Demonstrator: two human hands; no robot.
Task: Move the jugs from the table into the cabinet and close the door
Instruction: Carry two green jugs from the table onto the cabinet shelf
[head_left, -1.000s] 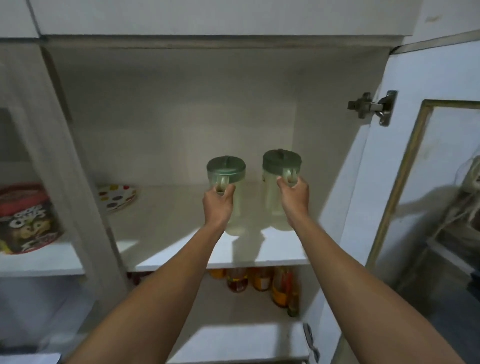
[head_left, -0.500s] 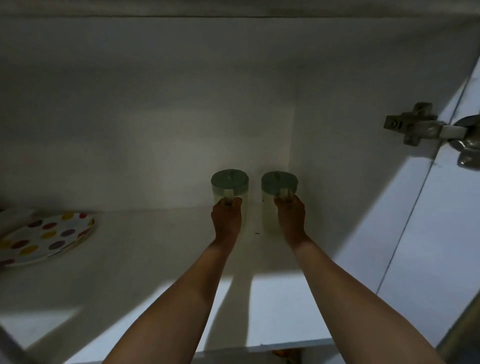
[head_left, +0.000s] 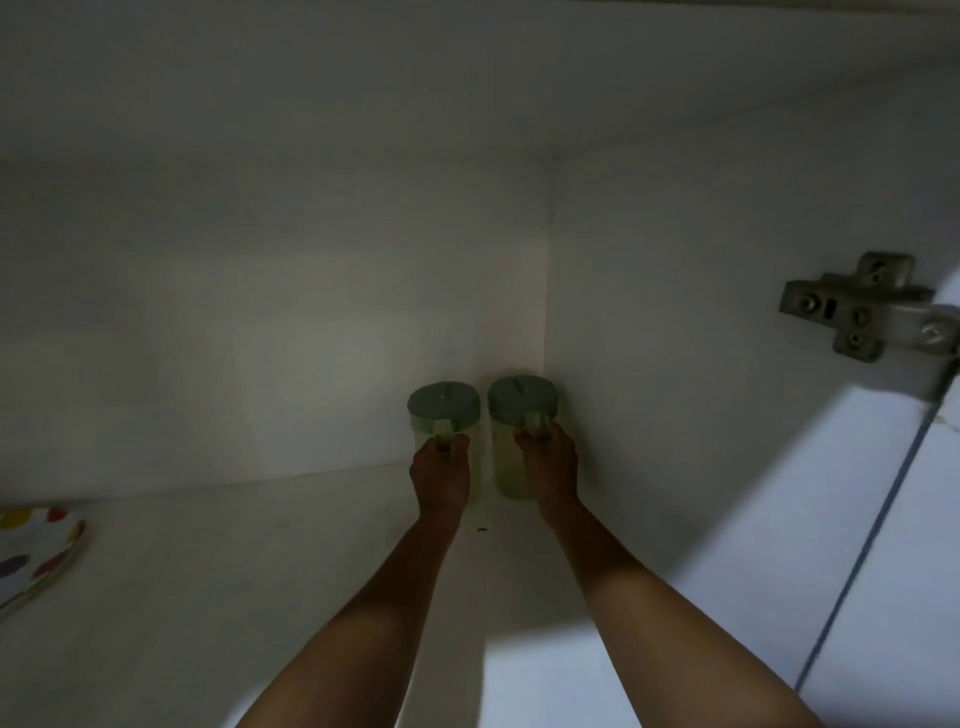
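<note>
Two pale translucent jugs with green lids stand side by side deep in the cabinet's back right corner. My left hand grips the handle of the left jug. My right hand grips the handle of the right jug, which sits close to the right side wall. Both jugs are upright, and their bases are partly hidden behind my hands. The cabinet shelf stretches out white beneath my forearms.
A plate with coloured dots lies at the shelf's left edge. A metal hinge is fixed to the right wall, with the open door hanging beyond it at the right.
Both hands pushed the jugs from the shelf's front to the back right corner. My head moved into the cabinet, so the lower shelves dropped out of view.
</note>
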